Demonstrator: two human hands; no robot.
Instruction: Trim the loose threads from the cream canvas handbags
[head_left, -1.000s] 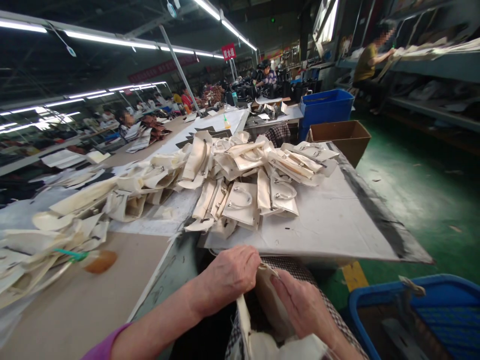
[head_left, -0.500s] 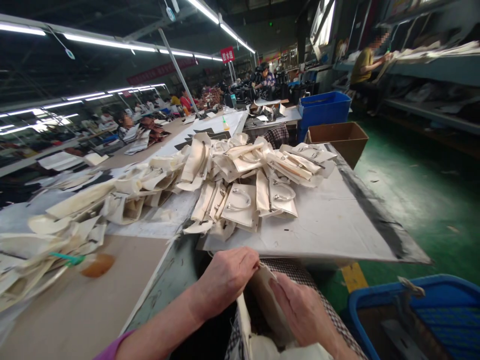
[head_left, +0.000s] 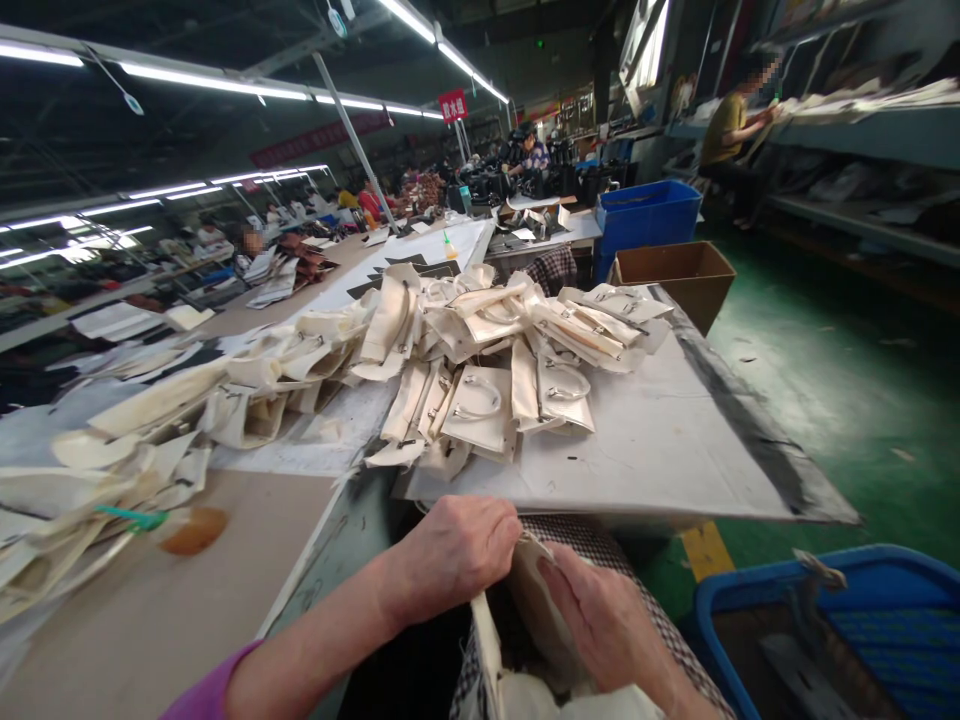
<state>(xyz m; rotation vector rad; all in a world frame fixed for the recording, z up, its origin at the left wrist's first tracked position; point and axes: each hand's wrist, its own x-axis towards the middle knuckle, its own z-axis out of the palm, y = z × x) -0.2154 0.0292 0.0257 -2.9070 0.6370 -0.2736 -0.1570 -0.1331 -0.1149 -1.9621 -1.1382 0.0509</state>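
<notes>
A cream, unfinished handbag (head_left: 541, 612) rests on my lap over checked cloth (head_left: 637, 570), its opening towards me. My left hand (head_left: 466, 545) is closed on the upper edge of the bag at its far left corner, fingertips pinched together. On the other side, my right hand (head_left: 606, 612) grips the right panel, thumb and fingers pressed along its edge. The two hands are close together, just short of the table edge. The lower part of the bag runs out of the picture.
Cream bags with handles (head_left: 480, 400) lie heaped on the white-topped table (head_left: 660, 450). To the left, a glue bottle (head_left: 193, 530) with a green nozzle lies by more cream pieces (head_left: 247, 400). A blue crate (head_left: 892, 570) stands at lower right. A cardboard box (head_left: 675, 285) and co-workers are farther back.
Both hands keep their hold on the bag in nearly the same place. My left forearm has shifted slightly, and more of the purple sleeve shows.
</notes>
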